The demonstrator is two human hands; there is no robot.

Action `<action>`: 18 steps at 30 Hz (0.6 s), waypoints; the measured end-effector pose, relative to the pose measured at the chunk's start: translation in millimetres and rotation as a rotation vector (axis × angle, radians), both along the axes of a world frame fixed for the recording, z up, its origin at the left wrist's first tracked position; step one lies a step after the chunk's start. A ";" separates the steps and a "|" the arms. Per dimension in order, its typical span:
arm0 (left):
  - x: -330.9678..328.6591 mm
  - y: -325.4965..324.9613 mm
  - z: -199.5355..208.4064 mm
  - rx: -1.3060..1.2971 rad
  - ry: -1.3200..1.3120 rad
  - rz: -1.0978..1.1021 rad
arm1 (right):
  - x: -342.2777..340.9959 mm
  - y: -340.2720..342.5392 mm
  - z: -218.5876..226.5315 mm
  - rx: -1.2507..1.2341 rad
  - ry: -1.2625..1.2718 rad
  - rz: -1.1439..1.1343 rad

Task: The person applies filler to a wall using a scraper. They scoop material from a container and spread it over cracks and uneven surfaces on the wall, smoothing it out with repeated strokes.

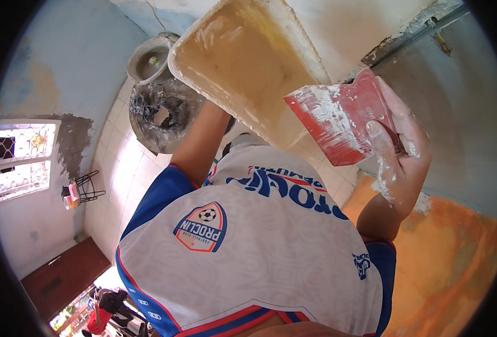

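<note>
A pale rectangular plastic tray (226, 56) hangs in the air at the top middle, tilted toward me, with whitish paste smeared over its inside and rim. My left forearm (203, 137) reaches up behind it; the tray hides my left hand, which appears to support it from underneath. To the right of the tray, my right hand (403, 154) grips a wide red scraper (335, 121), thumb on its near face and fingers behind. White paste streaks the scraper's blade, whose left corner overlaps the tray's right edge in view; whether they touch I cannot tell. My right thumb and wrist carry white smears.
Behind the tray on the left, a pale bucket (147, 63) stands by a round, stained surface (147, 106) with crumpled black plastic (169, 115). Light tiles (110, 163) cover the floor. A grilled window (23, 160) is far left; a grey panel (445, 118) and mottled orange surface (453, 253) lie right.
</note>
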State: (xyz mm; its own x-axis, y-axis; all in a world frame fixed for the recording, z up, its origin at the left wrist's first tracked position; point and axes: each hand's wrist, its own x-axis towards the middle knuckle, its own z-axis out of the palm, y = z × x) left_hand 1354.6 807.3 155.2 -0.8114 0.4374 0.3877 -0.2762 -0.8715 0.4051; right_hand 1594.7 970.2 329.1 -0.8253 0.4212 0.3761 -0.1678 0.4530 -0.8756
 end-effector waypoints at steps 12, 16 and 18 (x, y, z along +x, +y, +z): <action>-36.1 2.4 -6.6 -0.025 0.139 -0.052 | -10.0 13.6 -33.8 -0.388 -0.215 0.160; -24.0 8.2 -18.1 -0.098 0.167 -0.060 | -3.8 18.1 -53.6 -0.471 -0.171 0.201; -17.3 11.7 -23.1 -0.108 0.169 -0.073 | -2.3 22.6 -64.2 -0.523 -0.166 0.196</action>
State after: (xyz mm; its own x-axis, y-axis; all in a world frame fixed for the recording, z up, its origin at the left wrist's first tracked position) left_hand 1337.3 819.0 132.2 -0.7033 0.5392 0.4633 -0.2576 -0.8007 0.5408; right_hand 1592.4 992.8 264.9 -0.9368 0.3495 0.0178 -0.0461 -0.0729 -0.9963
